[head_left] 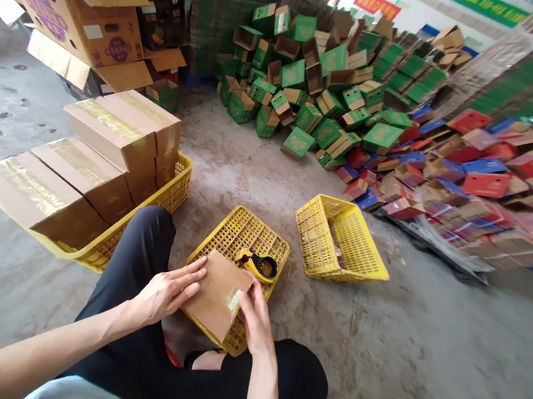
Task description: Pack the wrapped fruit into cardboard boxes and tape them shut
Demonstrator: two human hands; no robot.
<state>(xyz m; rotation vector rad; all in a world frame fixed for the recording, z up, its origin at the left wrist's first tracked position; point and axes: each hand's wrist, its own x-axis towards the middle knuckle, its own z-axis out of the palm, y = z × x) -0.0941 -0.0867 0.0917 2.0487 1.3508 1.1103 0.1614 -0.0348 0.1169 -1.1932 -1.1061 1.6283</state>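
Observation:
A small brown cardboard box (217,293) rests over an upturned yellow plastic crate (236,228) between my knees. Clear tape and a small pale patterned label show on the box's upper face. My left hand (168,290) holds its left side, fingers stretched along the edge. On the opposite side, my right hand (255,316) grips the edge near the label, with some fingers hidden beneath or behind the box. Just beyond the box, a yellow and black tape dispenser (259,264) lies on the crate.
At left, a yellow crate (180,189) holds several taped cartons (84,164). Another yellow crate (341,241) lies tipped to the right. Piles of green boxes (304,118) and red and blue boxes (486,184) stand behind. Large open cartons (83,15) are stacked at upper left.

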